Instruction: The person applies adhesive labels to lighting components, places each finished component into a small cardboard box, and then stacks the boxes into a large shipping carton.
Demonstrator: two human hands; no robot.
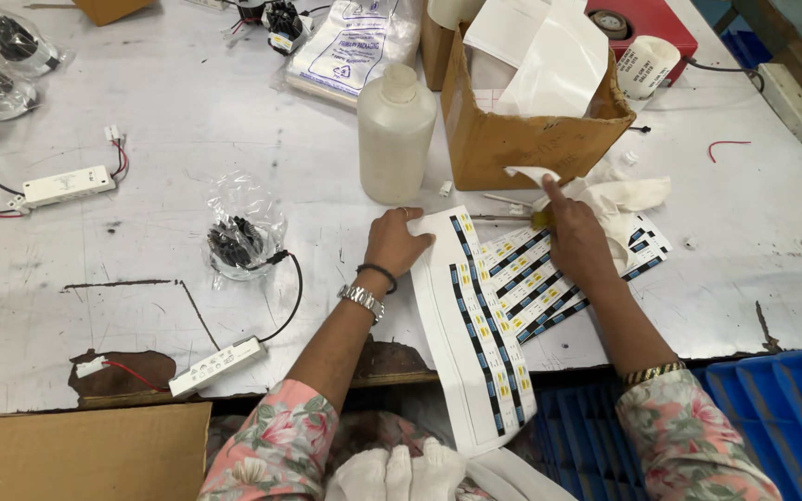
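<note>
A long glossy label sheet [475, 325] hangs over the worn white table [169, 102] edge. The left hand [395, 241] lies flat, fingers loosely curled, pinning its top. The right hand [575, 243] presses fanned label strips [538, 278], forefinger outstretched. Beyond stand a frosted plastic bottle [394, 134] and a creased cardboard box [531, 139].

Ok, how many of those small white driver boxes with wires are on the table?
2 clearly: one white driver box at the left, another near the front edge by the left hand. A partial one may sit at the far left edge.
</note>
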